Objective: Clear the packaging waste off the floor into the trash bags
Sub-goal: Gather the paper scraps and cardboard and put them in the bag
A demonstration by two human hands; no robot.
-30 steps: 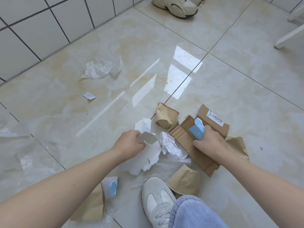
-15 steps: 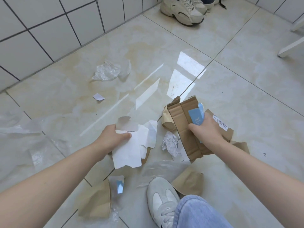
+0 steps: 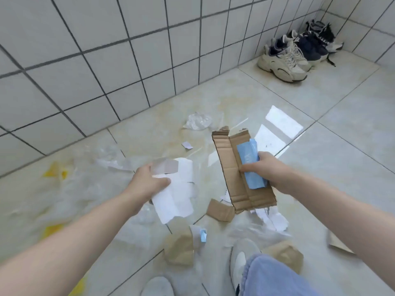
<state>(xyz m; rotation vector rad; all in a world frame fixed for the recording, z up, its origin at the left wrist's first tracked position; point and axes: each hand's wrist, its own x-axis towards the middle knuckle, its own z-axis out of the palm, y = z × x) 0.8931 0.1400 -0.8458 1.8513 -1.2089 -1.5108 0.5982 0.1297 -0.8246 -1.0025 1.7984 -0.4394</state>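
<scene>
My left hand (image 3: 147, 183) grips a bunch of white paper sheets (image 3: 175, 195) held above the floor. My right hand (image 3: 265, 169) clamps a flattened brown cardboard piece (image 3: 230, 167) together with a blue packet (image 3: 251, 161), also lifted off the floor. Below them lie brown paper scraps (image 3: 220, 211) (image 3: 179, 248) (image 3: 284, 256), torn white paper (image 3: 273, 218), a small white-and-blue wrapper (image 3: 201, 233), a crumpled clear plastic wad (image 3: 197, 121) and a small paper bit (image 3: 187, 145). Clear plastic with yellow marks (image 3: 57, 189) spreads over the floor at the left.
A white tiled wall (image 3: 106, 60) runs along the left and back. Several sneakers (image 3: 286, 58) stand in the far right corner. My white shoes (image 3: 240, 261) (image 3: 157, 287) and a jeans leg (image 3: 273, 278) are at the bottom. Another brown piece (image 3: 337, 242) lies at the right.
Both hands have risen off the floor with what they hold. The view has tilted up, so the wall and corner shoes now show, and the left-side plastic with yellow marks has come into view.
</scene>
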